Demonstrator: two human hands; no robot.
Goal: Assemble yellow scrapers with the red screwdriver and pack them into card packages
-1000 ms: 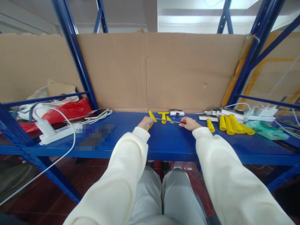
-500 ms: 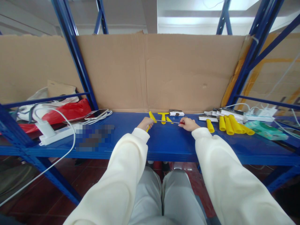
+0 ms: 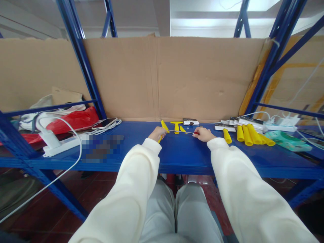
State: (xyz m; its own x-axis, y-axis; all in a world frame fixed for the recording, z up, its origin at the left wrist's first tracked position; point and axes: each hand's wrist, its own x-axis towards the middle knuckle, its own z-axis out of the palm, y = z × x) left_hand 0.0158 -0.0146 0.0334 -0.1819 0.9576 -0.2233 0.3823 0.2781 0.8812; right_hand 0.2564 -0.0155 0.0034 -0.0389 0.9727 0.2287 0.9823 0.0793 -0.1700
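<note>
My left hand (image 3: 157, 133) is closed around a yellow plastic piece (image 3: 164, 125), with one end standing up above the fingers and another showing below. A screwdriver (image 3: 180, 131) with a red handle lies level in the closed fingers of my right hand (image 3: 203, 134). Its thin metal shaft points left and its tip reaches the yellow piece; the exact contact is too small to make out. Just behind the shaft, a yellow T-shaped piece (image 3: 176, 123) and a smaller yellow part (image 3: 182, 129) lie on the blue shelf (image 3: 184, 152).
Several yellow tubular handles (image 3: 247, 135) and white-and-black boxes (image 3: 249, 122) lie on the right, beside a green packet (image 3: 287, 140). A small box (image 3: 190, 122) stands behind my hands. To the left are a power strip (image 3: 62, 145), a phone (image 3: 104, 123) and a red bag (image 3: 73, 121). Cardboard (image 3: 197, 77) walls the back.
</note>
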